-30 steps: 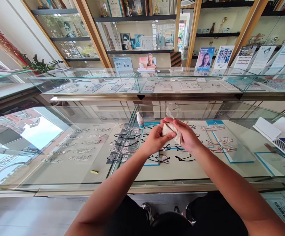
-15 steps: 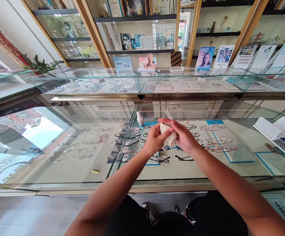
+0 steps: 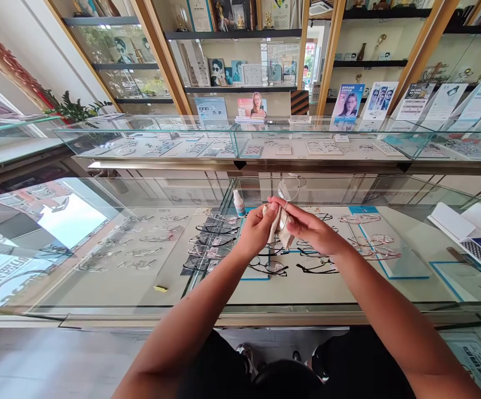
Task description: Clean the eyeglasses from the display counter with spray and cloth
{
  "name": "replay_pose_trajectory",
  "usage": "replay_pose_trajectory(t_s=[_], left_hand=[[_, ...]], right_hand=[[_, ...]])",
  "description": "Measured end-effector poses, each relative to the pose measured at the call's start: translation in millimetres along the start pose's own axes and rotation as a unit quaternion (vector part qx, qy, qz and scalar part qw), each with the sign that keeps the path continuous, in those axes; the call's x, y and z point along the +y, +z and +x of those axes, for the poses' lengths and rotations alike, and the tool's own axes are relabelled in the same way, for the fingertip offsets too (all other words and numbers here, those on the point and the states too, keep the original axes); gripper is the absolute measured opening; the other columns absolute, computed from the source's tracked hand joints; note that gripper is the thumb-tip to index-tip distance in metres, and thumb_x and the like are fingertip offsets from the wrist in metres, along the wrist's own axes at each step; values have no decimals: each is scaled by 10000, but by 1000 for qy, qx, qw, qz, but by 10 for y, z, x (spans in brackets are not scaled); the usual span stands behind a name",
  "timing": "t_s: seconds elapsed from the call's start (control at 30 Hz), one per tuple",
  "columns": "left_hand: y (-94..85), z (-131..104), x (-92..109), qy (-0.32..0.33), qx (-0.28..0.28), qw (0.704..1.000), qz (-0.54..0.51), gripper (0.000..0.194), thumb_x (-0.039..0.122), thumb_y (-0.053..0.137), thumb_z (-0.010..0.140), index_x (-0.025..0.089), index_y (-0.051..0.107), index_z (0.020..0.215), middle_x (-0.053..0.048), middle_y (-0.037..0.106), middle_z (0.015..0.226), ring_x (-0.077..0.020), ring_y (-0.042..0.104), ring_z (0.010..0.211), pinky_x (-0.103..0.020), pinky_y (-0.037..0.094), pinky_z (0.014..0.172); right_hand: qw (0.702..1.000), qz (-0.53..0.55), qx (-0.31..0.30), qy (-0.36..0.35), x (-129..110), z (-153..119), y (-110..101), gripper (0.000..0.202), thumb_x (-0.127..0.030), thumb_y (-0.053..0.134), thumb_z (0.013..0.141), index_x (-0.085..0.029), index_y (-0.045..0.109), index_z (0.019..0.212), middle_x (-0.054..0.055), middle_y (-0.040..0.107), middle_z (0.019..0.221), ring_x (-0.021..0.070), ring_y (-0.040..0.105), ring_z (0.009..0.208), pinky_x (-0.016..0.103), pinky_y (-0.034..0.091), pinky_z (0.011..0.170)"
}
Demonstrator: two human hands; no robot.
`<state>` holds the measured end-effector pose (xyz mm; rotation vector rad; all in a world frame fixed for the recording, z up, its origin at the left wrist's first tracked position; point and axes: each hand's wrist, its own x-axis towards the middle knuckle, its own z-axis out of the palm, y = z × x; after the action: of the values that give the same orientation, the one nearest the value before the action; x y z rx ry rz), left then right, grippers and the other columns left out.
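A pair of thin-rimmed eyeglasses [image 3: 289, 189] is held above the glass counter, one round lens standing up beyond my fingers. My left hand [image 3: 257, 228] is closed on a cream cleaning cloth [image 3: 285, 239], its thumb pressing the cloth near the other lens. My right hand [image 3: 310, 226] grips the eyeglasses near the bridge, fingers stretched along the frame and thumb beside the cloth. Part of the nearer lens shows between cloth and thumb; the rest is covered. Just left of my hands stands a small white spray bottle [image 3: 239, 204].
Under the glass top of the counter [image 3: 141, 310] lie rows of eyeglass frames [image 3: 211, 240]. A yellow piece [image 3: 160, 288] lies at the left front. At right is an open white and blue box [image 3: 479, 233]. A second glass showcase [image 3: 161, 145] runs along behind.
My left thumb has moved up with the cloth, uncovering part of the nearer lens. My right hand has turned slightly, its fingers straighter. The view has shifted slightly.
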<state>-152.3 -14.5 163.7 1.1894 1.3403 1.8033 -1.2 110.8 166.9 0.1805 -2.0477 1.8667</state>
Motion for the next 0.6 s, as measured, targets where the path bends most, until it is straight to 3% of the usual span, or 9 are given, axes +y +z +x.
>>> replay_pose_trajectory(t_s=[0.13,0.27,0.37,0.47,0.6], left_hand=[[-31,14,30,-14,-42,999,-13,703,858,782,870,172,634,838,18,581,691,-100,455,607,-243,381,568],[-50,20,48,7,-78,997,-8,605,758,806,921,172,662,953,15,595,775,-106,480,673,-248,415,636],[-51,18,28,20,-115,993,9,527,659,840,945,166,675,1036,27,564,786,-102,449,685,-246,399,646],[-17,10,-11,12,-137,990,8,537,602,890,919,159,679,1137,1,613,863,-115,505,744,-246,430,680],[45,-10,-68,16,-100,995,2,556,584,931,882,162,682,1145,-38,691,955,-139,609,827,-258,512,761]], right_hand=[[999,42,-2,26,-36,-10,-98,563,-515,768,1046,-484,661,1598,-75,551,1771,266,541,1624,444,453,1344],[986,112,118,23,39,41,-44,373,-589,797,984,-421,874,1309,-13,768,1549,266,716,1415,389,606,1114],[970,126,210,12,102,79,12,339,-633,876,896,-372,928,1107,24,866,1345,278,793,1247,389,629,1006],[960,133,247,18,129,91,38,316,-626,943,826,-354,929,987,31,894,1234,291,813,1184,401,631,969],[963,106,246,4,142,81,64,288,-618,918,869,-347,928,965,31,893,1243,302,791,1266,433,609,1083]])
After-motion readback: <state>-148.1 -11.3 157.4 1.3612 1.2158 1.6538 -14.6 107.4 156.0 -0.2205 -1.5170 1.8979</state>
